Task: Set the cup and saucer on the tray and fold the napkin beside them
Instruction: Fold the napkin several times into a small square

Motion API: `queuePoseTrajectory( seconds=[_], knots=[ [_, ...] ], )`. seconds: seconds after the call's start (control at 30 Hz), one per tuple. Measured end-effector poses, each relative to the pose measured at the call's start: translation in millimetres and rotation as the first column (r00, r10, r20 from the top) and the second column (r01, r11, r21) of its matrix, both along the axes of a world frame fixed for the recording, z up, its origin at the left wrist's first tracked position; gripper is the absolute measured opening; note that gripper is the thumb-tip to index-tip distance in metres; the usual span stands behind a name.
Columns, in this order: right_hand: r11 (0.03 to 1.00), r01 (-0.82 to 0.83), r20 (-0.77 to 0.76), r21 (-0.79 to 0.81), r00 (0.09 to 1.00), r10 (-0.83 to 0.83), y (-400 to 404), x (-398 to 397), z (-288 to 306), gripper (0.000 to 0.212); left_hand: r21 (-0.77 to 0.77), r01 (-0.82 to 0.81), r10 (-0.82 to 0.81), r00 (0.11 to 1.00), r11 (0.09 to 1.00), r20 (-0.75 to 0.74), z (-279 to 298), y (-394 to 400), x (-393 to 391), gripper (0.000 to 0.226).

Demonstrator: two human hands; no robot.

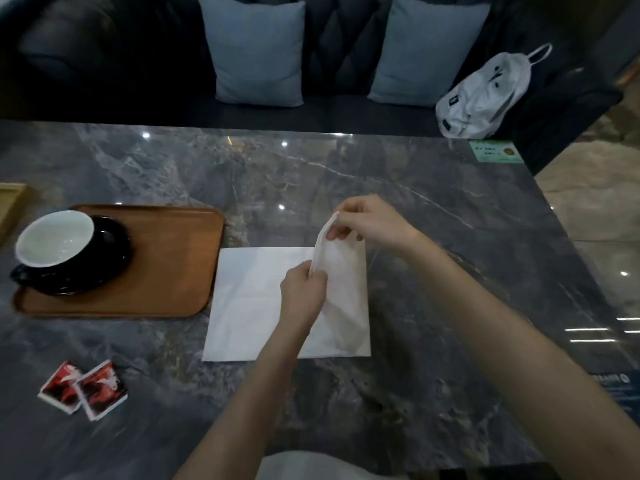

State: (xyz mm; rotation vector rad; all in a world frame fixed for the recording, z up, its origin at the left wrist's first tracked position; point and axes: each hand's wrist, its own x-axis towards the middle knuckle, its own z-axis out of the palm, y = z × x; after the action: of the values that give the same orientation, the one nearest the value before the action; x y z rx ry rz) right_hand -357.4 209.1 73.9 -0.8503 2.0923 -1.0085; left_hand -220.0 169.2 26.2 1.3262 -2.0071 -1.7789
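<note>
Lying flat on the grey marble table (346,174), the white napkin (256,299) is sitting just to the right of the wooden tray (180,258), its left edge close to the tray's right rim. Its right-hand portion is being lifted off the table and turned over toward the left, standing up as a raised flap.

The right hand (360,220) is pinching the far top corner of that flap between thumb and fingertips, holding it above the table. The left hand (304,289) is gripping the nearer part of the same raised edge, fingers closed on the paper, with its forearm crossing over the flat part of the napkin. Both hands are therefore closed on the napkin, and neither is touching the tray.

On the tray's left half, the black saucer (104,265) is resting, and the cup (55,239), black outside and white inside, is sitting on it, tilted toward the camera so that its empty interior is showing.

Nearer the table's front left edge, two small red and white packets (85,391) are lying side by side, overlapping slightly. Beyond the table, two pale blue cushions (256,50) are leaning against a dark sofa (104,64), and a white bag (485,95) is lying on the seat to the right.
</note>
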Motion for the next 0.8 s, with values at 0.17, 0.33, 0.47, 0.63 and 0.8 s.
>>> queuePoseTrajectory(
  seconds=[0.17,0.33,0.47,0.63,0.8],
  knots=[
    [0.996,-0.083,-0.029,-0.042,0.996,0.082,-21.5,11.0,-9.1,0.012,0.072,0.012,-0.017,0.997,0.997,0.074,-11.7,-12.9,43.8,0.033],
    [0.971,-0.236,-0.254,0.039,0.937,0.238,-49.8,17.6,-16.8,0.013,0.033,0.068,-0.070,0.994,0.997,0.079,-24.1,-15.4,73.9,0.045],
    [0.945,-0.311,-0.401,0.097,0.857,0.323,-77.3,25.9,-29.9,0.019,-0.017,-0.088,0.089,0.995,0.996,0.049,-32.9,-18.1,94.0,0.032],
    [0.922,-0.380,-0.280,0.069,0.880,0.384,-117.7,38.1,-64.1,0.020,-0.124,-0.229,0.234,0.972,0.965,0.022,-35.4,-22.8,119.6,0.039],
    [0.911,-0.385,-0.175,0.144,0.897,0.407,-142.2,54.3,-97.7,0.018,-0.219,-0.285,0.314,0.943,0.933,0.112,-48.4,-31.0,133.1,0.032]
  ],
)
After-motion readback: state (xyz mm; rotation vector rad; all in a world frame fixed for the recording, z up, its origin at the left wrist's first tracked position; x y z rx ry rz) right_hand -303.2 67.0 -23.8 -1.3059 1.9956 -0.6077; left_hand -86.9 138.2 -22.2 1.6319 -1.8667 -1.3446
